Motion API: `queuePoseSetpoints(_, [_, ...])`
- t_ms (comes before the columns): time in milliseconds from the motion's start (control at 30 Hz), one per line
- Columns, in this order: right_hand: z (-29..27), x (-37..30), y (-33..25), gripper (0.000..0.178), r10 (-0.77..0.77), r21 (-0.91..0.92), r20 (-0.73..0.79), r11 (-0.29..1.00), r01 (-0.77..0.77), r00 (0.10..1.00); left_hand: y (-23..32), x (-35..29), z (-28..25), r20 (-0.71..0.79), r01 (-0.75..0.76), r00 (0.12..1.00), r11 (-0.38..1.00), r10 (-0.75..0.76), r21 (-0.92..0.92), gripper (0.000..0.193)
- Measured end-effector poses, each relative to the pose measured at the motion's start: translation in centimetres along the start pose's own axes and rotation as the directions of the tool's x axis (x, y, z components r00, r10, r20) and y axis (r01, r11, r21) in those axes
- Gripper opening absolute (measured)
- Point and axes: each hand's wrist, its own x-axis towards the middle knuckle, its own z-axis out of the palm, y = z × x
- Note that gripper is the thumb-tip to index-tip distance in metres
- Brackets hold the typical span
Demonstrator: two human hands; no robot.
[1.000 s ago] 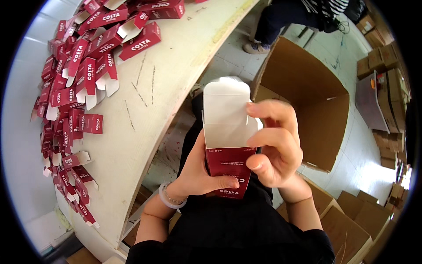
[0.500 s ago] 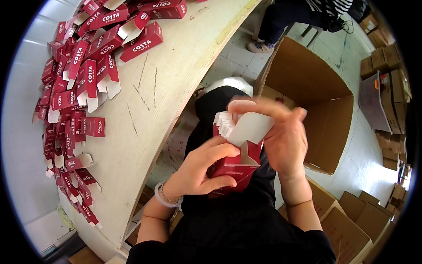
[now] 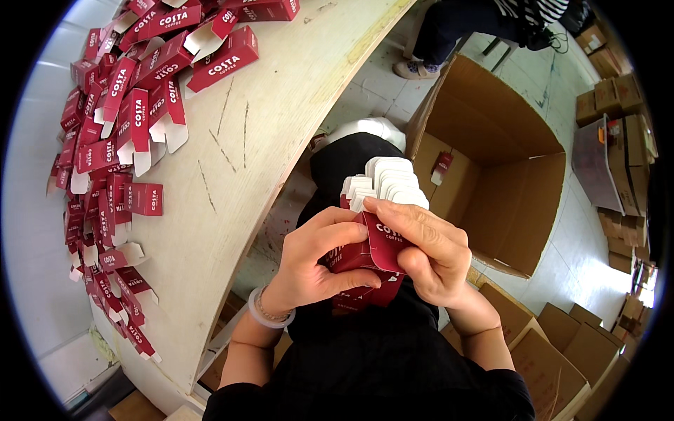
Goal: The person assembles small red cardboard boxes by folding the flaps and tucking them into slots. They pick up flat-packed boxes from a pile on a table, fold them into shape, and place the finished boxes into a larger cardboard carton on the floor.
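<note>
A stack of flat red cartons with white flaps [image 3: 397, 179] rests on my lap, its flap ends fanned out on the far side. My left hand [image 3: 316, 256] grips the stack from the left, thumb below and fingers on top. My right hand [image 3: 432, 249] pinches the front red carton [image 3: 386, 242] from the right, thumb on its near edge and fingers along the top. Whether that carton is partly opened out is hard to tell, since my fingers hide much of it.
Many red cartons [image 3: 133, 126], opened into box shape, are heaped along the far left of the pale table [image 3: 232, 182]. Right of my lap stands a large open cardboard box [image 3: 505, 126] with a small red carton [image 3: 441, 168] inside. More brown boxes [image 3: 547, 365] stand lower right. Another person [image 3: 456, 31] sits beyond.
My right hand has come down from a blurred raised position onto the front carton. The opened carton with a raised white flap is gone from my left hand. A red carton now shows plainly inside the large box.
</note>
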Motion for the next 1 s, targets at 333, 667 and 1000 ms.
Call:
queuePoseSetpoints(333, [-0.1,0.2,0.1,0.035,-0.106,-0.273,0.049,0.955,0.115,0.993,0.1,-0.1,0.0,0.010,0.019,1.000,1.000,-0.019,0.018,0.059])
queuePoseSetpoints(667, [0.2,0.3,1.1,0.048,-0.079,0.034,0.070,0.996,0.076,0.994,0.6,-0.8,0.7,-0.068,0.332,0.924,0.879,-0.375,-0.343,0.092])
queuePoseSetpoints(1000, [-5.6,0.6,3.4,0.046,0.164,0.177,-0.618,0.982,-0.068,0.769,0.5,1.0,0.8,-0.311,0.182,0.895,0.897,-0.321,-0.402,0.079])
